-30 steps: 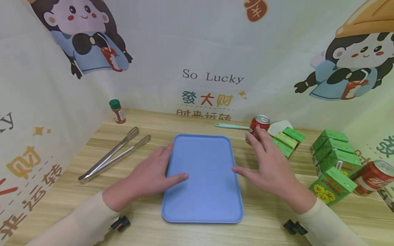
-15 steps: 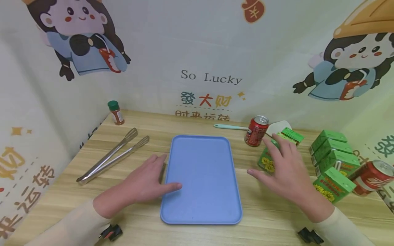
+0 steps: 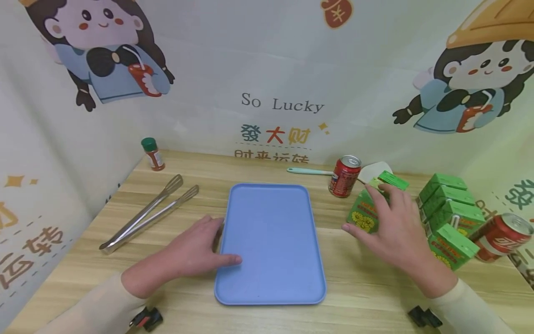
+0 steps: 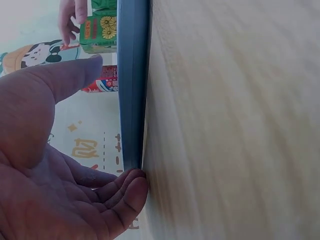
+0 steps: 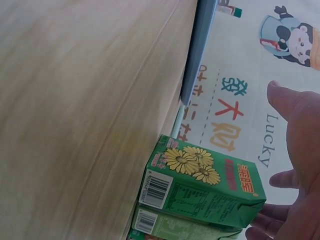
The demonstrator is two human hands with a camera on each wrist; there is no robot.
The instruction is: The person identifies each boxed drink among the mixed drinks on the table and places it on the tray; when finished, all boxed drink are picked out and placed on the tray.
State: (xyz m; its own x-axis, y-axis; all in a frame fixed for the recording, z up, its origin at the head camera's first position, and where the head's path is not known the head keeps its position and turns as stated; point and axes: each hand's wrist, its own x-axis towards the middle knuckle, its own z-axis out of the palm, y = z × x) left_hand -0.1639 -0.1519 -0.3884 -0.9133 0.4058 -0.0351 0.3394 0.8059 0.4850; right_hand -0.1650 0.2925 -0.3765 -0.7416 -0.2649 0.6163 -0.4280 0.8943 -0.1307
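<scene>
A blue rectangular tray (image 3: 271, 246) lies on the wooden table. My left hand (image 3: 187, 253) is at its left side, the thumb extended above the surface and the fingertips right at the outer edge in the left wrist view. On the other side, my right hand (image 3: 400, 239) hovers at a short row of green drink cartons, thumb and fingers spread apart. The front carton (image 5: 205, 182), printed with yellow flowers, stands upright; in the right wrist view the fingers are right by its top end. Part of the row is hidden behind this hand.
A red soda can (image 3: 345, 177) stands behind the cartons, near a spatula (image 3: 308, 171) with a pale green handle. Further right are several more green cartons (image 3: 452, 211) and another red can (image 3: 505, 237). Metal tongs (image 3: 143, 218) and a green-capped spice jar (image 3: 153, 155) occupy the left.
My right hand has moved from near the soda can and the tray's right edge rightward to the green cartons. My left hand has shifted slightly left and down along the tray's edge.
</scene>
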